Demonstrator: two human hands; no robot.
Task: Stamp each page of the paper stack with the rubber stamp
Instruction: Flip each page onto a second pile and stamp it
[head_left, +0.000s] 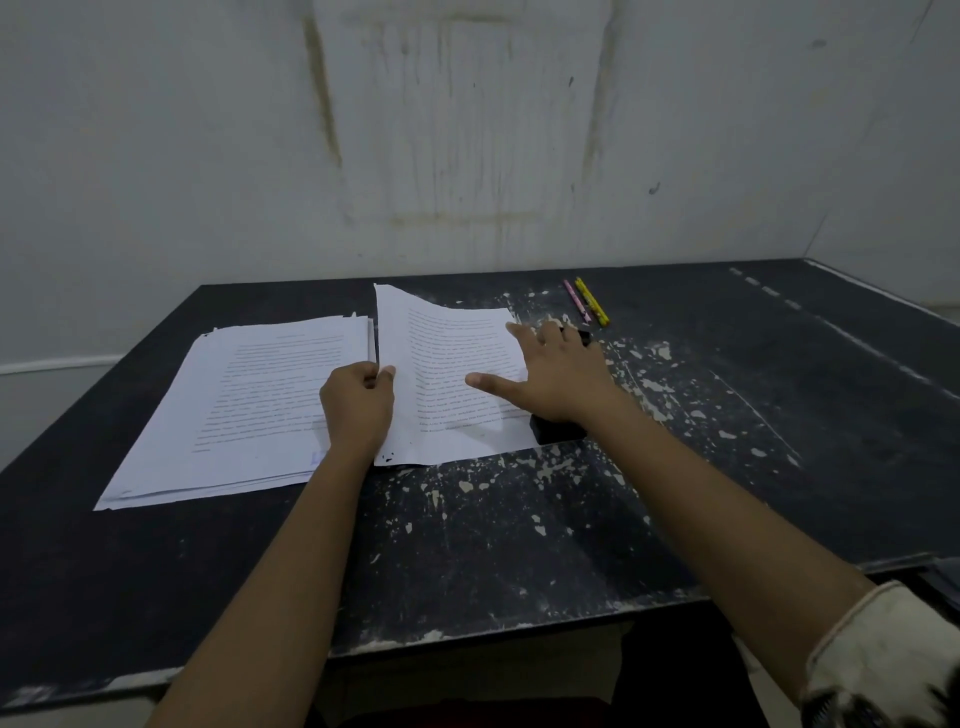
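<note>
A black table (519, 545) is carrying everything, and the big paper stack (234, 415) is lying on it, serving here as the landmark. Just right of the stack, a single page (447, 364) is lying with its left edge lifting. The left hand (358, 405) is pinching that edge between thumb and curled fingers, beside the stack's right border. Farther right of the stack, the right hand (556, 374) is spreading open, grasping nothing, reaching over the page. A dark object (556, 430) (likely the ink pad or stamp) is sitting under that wrist. Two pencils (589, 301) are resting beyond. How many pages remain cannot be told, though a faint blue mark (316, 457) suggests the stack's top sheet is stamped.
</note>
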